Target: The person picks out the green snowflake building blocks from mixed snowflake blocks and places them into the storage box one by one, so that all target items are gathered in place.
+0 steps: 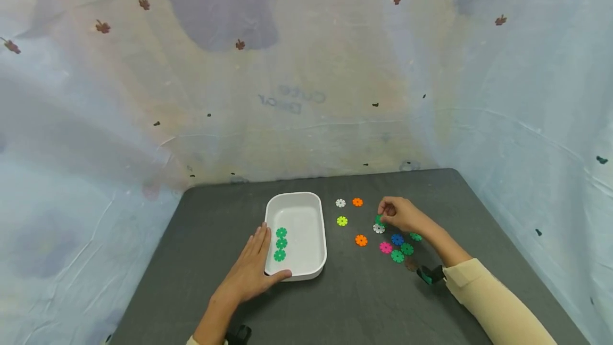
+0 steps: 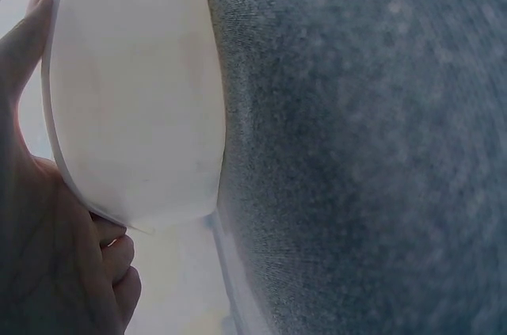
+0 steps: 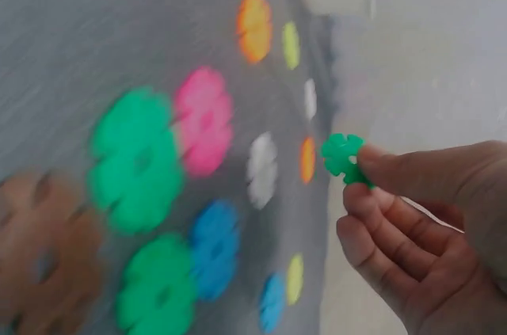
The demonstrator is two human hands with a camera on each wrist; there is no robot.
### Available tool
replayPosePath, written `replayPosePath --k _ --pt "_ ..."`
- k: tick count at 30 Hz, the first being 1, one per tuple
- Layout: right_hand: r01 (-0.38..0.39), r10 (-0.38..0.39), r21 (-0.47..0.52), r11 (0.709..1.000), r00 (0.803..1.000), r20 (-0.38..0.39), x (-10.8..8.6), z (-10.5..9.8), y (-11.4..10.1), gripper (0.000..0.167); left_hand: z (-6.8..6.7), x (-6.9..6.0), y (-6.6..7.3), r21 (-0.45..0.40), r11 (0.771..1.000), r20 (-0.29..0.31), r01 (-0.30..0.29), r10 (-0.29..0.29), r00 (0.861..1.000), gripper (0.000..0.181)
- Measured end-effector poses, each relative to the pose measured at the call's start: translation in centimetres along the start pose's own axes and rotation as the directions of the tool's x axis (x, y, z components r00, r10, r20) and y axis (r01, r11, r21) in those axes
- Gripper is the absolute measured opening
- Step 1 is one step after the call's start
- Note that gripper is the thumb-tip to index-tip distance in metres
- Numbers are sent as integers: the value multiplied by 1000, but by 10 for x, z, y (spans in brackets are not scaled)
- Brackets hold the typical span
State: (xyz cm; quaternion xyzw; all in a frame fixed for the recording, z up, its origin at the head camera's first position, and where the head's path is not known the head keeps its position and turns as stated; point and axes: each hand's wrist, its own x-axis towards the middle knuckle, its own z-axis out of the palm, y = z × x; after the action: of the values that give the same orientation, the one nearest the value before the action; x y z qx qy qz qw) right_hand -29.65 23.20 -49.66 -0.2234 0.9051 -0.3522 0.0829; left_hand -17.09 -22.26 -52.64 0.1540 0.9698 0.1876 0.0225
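My right hand [image 1: 402, 215] pinches a green notched disc [image 3: 342, 157] between thumb and fingertips, above the scattered discs. Just under it in the head view lies a white disc [image 1: 379, 228]. My left hand [image 1: 248, 269] lies along the left side and near corner of a white tray [image 1: 323, 238], its fingers straight and its thumb by the near rim. Inside the tray, several green discs [image 1: 281, 243] form a line near the left wall. The left wrist view shows the tray's outer wall [image 2: 139, 97] beside the fingers.
Right of the tray lie orange [image 1: 361, 240], yellow [image 1: 342, 221], pink [image 1: 386, 248], blue [image 1: 397, 239], green [image 1: 397, 256] and brown [image 3: 47, 260] discs on the grey table [image 1: 349, 302]. A pale plastic sheet [image 1: 306, 137] hangs behind the table and at both sides.
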Motion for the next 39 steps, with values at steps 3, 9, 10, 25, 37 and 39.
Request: replayPosePath --k 3,9,10,25,37,39 --pt "25 -25 49 998 1000 8 10 0 -15 9 0 1 -1 5 1000 3 -1 1 1000 129" --pt "117 -121 107 987 992 34 34 9 -44 14 0 1 -1 13 1000 -7 -13 13 1000 129" --pt "130 -136 118 984 990 41 38 11 -48 15 0 1 -1 10 1000 -9 -15 15 1000 129" --pt "186 -211 208 960 972 104 97 68 -108 15 0 2 3 4 1000 28 19 -20 999 126" --pt "117 -144 229 966 984 105 132 113 -139 17 -1 1 1 12 1000 36 1 -1 999 127" --pt "104 -133 237 966 985 110 137 119 -141 17 -1 1 1 6 1000 41 4 -4 999 127"
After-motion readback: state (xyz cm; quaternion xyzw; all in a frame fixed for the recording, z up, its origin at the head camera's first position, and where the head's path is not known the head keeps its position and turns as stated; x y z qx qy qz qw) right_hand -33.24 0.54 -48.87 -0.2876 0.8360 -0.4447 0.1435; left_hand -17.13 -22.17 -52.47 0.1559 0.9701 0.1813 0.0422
